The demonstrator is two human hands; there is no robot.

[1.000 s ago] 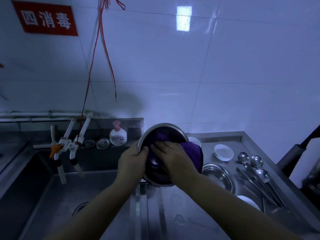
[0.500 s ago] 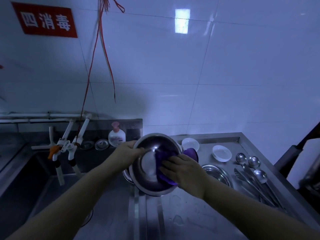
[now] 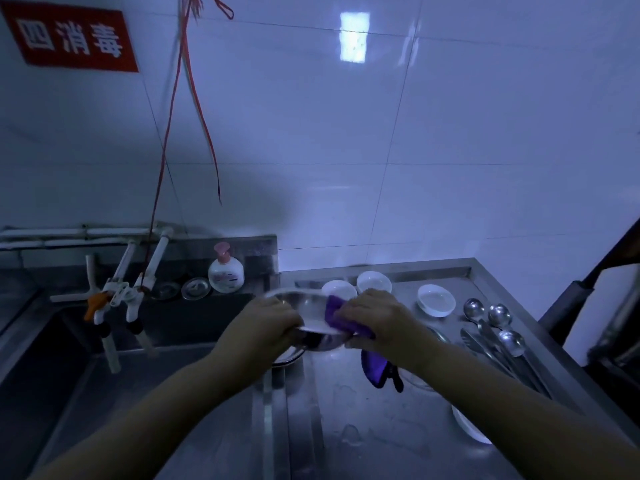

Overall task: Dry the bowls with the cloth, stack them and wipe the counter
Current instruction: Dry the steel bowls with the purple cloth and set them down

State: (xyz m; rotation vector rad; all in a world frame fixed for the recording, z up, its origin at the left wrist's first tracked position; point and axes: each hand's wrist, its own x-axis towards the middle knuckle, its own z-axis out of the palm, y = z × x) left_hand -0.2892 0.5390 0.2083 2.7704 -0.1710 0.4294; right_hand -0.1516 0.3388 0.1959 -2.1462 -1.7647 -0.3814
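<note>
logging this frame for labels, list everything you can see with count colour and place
metal bowl: one, silver, held over the counter edge, blurred
cloth: one, purple, pressed on the bowl rim, end hanging below
small dishes: three, white, back of the counter
ladles: three, silver, counter right
counter: steel, wet patches
sink: steel, left
taps: white, above the sink
soap bottle: one, white with pink pump, sink ledge
sign: red, wall top left
left hand: grips the bowl
right hand: holds the cloth
</note>
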